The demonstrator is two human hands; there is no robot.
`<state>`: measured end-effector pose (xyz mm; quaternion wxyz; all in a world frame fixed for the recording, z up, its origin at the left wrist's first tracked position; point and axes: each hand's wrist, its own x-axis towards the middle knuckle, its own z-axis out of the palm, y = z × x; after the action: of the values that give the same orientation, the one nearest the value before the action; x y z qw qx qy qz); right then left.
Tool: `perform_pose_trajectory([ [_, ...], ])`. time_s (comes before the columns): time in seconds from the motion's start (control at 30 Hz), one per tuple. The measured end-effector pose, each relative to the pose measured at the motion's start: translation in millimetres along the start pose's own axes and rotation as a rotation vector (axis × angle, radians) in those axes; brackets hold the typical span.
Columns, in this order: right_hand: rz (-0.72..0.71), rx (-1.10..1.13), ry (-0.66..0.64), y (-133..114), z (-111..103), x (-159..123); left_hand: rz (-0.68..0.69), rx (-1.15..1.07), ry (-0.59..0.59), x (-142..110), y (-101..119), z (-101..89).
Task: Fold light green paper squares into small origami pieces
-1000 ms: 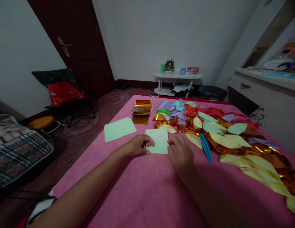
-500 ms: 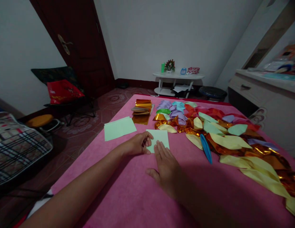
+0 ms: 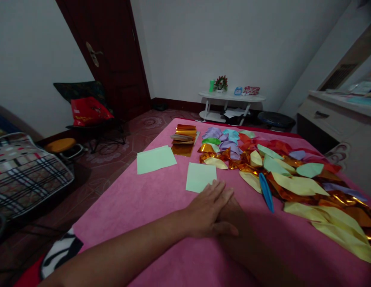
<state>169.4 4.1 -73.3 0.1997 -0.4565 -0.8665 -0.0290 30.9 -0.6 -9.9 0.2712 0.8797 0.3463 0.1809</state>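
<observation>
A small folded pale green paper [image 3: 200,177] lies on the pink tablecloth [image 3: 149,207]. My left hand [image 3: 208,209] rests flat just below it with its fingers stretched out, and the fingertips reach the paper's lower right corner. It holds nothing. My right hand [image 3: 235,207] lies under the left one and is mostly covered, so its fingers do not show.
A larger pale green sheet [image 3: 155,159] lies to the left, with a stack of gold foil sheets [image 3: 183,138] behind it. Several folded paper and foil pieces [image 3: 281,171] cover the table's right side, among them a blue one [image 3: 266,191]. A chair, a door and a white side table stand beyond.
My left hand let go of the green paper's left edge and moved right, onto my right hand. The right hand drew back off the paper. The camera shifted left.
</observation>
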Motion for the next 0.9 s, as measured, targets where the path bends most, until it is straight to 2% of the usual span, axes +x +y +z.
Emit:
perform_pose_trajectory([
  [0.27, 0.0, -0.111, -0.042, -8.3, -24.2, 0.8, -0.046, 0.171, 0.008, -35.1, -23.9, -9.2],
  [0.57, 0.007, -0.065, -0.031, -7.9, -32.6, -3.4, -0.208, 0.328, 0.071, -67.7, -47.4, -36.5],
  [0.67, 0.088, 0.047, 0.033, -2.4, -33.5, 4.1, -0.259, 0.301, 0.188, -63.6, -52.7, -38.9],
  [0.77, 0.163, 0.188, 0.055, 5.1, -33.2, 20.4, -0.307, 0.245, 0.324, -49.0, -58.9, -39.3],
  [0.9, 0.28, 0.266, 0.037, 13.5, -30.3, 41.1, -0.322, 0.221, 0.371, -26.9, -67.4, -41.4],
])
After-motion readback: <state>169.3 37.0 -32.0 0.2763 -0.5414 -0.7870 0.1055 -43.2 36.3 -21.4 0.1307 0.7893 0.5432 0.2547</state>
